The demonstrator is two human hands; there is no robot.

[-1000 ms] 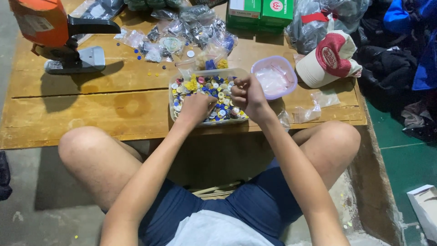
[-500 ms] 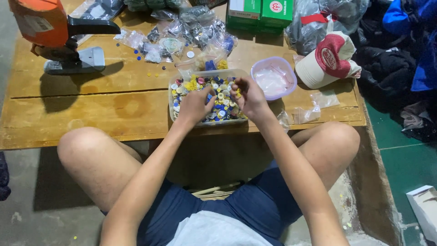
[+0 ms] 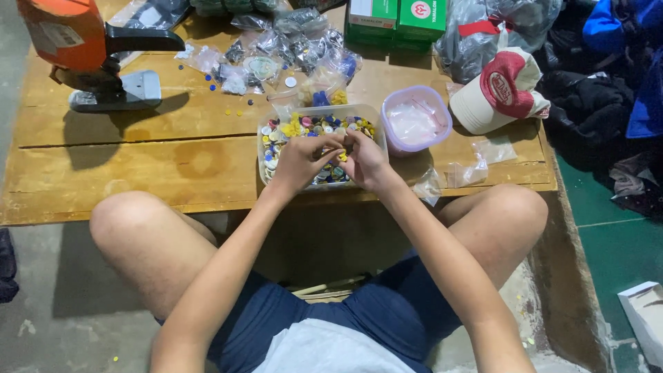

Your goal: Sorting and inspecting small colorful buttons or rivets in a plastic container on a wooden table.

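A clear plastic tray full of small coloured buttons sits at the near edge of a low wooden table. Both my hands are over the tray and close together. My left hand rests on the buttons with its fingers curled, fingertips meeting those of my right hand. Whether a button is pinched between them is hidden. A round lilac tub with pale contents stands just right of the tray.
An orange and grey machine stands at the table's far left. Several small clear bags of buttons lie behind the tray, green boxes beyond. A red and white cap lies right. My bare knees flank the table edge.
My right hand came down from above the tray's right side onto the buttons and moved left to meet the left hand. The left hand shifted slightly right.
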